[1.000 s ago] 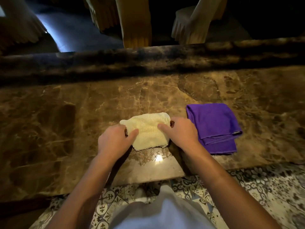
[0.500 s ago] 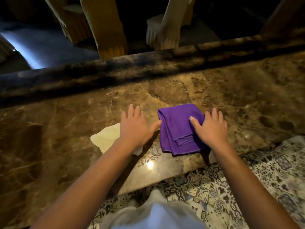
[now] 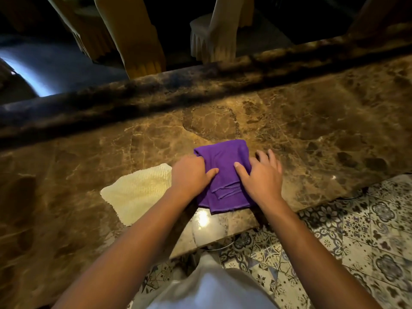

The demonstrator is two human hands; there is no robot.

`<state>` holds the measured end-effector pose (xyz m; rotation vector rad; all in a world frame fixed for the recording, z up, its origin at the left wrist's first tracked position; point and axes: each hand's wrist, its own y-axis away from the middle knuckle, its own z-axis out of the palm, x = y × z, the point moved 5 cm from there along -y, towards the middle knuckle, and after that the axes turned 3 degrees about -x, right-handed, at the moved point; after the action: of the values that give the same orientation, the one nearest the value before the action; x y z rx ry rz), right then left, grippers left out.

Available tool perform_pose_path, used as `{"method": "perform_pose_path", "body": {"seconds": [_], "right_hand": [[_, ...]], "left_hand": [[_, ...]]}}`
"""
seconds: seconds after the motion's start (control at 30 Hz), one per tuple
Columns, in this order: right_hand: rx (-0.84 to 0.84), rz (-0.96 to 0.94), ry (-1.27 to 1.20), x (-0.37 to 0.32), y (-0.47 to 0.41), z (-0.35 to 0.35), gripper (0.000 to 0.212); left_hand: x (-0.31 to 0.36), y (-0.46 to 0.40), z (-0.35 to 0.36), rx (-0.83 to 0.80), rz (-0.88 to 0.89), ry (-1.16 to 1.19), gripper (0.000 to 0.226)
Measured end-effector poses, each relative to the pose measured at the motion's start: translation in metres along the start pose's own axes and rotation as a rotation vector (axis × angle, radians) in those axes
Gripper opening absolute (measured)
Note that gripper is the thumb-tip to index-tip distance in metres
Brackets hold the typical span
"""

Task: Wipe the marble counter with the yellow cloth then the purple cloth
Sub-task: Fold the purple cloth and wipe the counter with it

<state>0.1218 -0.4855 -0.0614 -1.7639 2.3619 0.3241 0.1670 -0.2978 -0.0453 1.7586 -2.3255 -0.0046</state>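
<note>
Resting on the brown veined marble counter [image 3: 301, 130], folded purple cloth [image 3: 223, 161] near front edge | left hand [image 3: 189, 172] curled, gripping its left edge | right hand [image 3: 260, 175] flat, fingers spread, pressing right side | knitted pale yellow cloth [image 3: 136, 192] flat just left, released

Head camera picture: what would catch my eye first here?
The bright purple cloth stands out first, folded near the front edge of the brown marble counter, with the left hand and right hand pressing on its sides. Just left of it lies the pale yellow cloth, touched by neither hand.
</note>
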Motion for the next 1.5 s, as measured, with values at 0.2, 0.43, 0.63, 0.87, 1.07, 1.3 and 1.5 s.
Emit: {"method": "perform_pose_path", "body": {"seconds": [0.2, 0.43, 0.63, 0.87, 1.07, 1.3, 1.5], "right_hand": [[0.039, -0.034, -0.226, 0.003, -0.002, -0.01, 0.04], [-0.065, -0.121, -1.036, -0.019, 0.013, -0.05, 0.009], [-0.175, -0.246, -1.311, -0.067, 0.044, -0.071, 0.02], [-0.695, -0.206, -1.586, -0.128, 0.084, -0.057, 0.056], [-0.902, -0.316, -1.351, -0.192, 0.13, -0.033, 0.035], [-0.814, -0.417, -1.159, -0.275, 0.193, -0.007, 0.041], [-0.757, -0.411, -1.14, -0.34, 0.242, 0.021, 0.026]], "left_hand": [[-0.005, 0.006, -0.004, 0.031, -0.097, 0.399, 0.051], [-0.011, 0.035, -0.022, 0.027, -0.263, 1.183, 0.056], [-0.024, 0.084, -0.038, -0.001, -0.277, 1.38, 0.045], [-0.076, 0.151, -0.065, 0.198, -0.302, 1.443, 0.028], [-0.125, 0.212, -0.072, 0.256, -0.355, 1.549, 0.025], [-0.213, 0.292, -0.073, 0.312, -0.454, 1.612, 0.022], [-0.277, 0.346, -0.079, 0.322, -0.439, 1.658, 0.024]]}}
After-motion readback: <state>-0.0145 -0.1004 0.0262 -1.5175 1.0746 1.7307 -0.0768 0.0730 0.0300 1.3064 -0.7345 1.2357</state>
